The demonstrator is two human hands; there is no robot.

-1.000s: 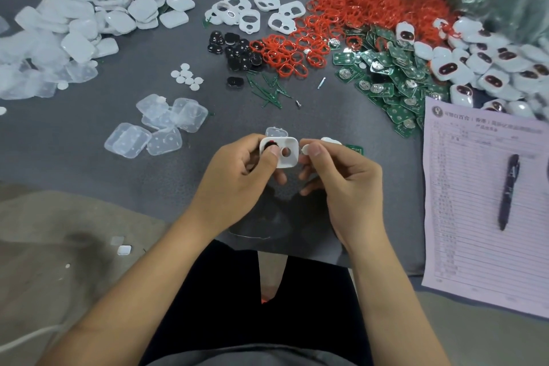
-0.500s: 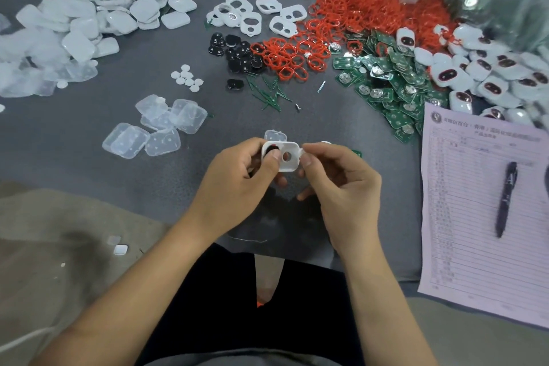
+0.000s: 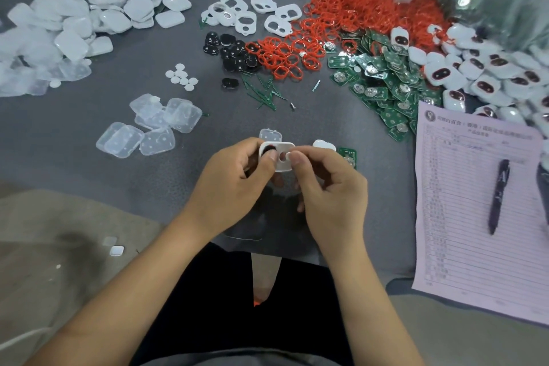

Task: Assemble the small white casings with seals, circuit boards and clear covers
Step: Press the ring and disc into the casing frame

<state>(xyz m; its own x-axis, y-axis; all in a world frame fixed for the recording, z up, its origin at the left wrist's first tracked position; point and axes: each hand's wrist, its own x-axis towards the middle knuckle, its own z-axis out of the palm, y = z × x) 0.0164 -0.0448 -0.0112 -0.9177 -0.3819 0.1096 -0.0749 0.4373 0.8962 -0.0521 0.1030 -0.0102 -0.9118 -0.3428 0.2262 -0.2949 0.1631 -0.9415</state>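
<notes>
Both hands at frame center pinch one white casing (image 3: 277, 157) above the grey table (image 3: 59, 134): left hand (image 3: 234, 184) thumb on its left end, right hand (image 3: 329, 187) thumb and forefinger on its right edge. Table spread: white covers (image 3: 74, 24) upper left, clear lids (image 3: 148, 128) left of center, red seals (image 3: 341, 15) top, green boards (image 3: 383, 80) right. A printed form (image 3: 475, 217) with a pen (image 3: 499, 196) lies lower right; bare floor (image 3: 59, 261) lower left.
</notes>
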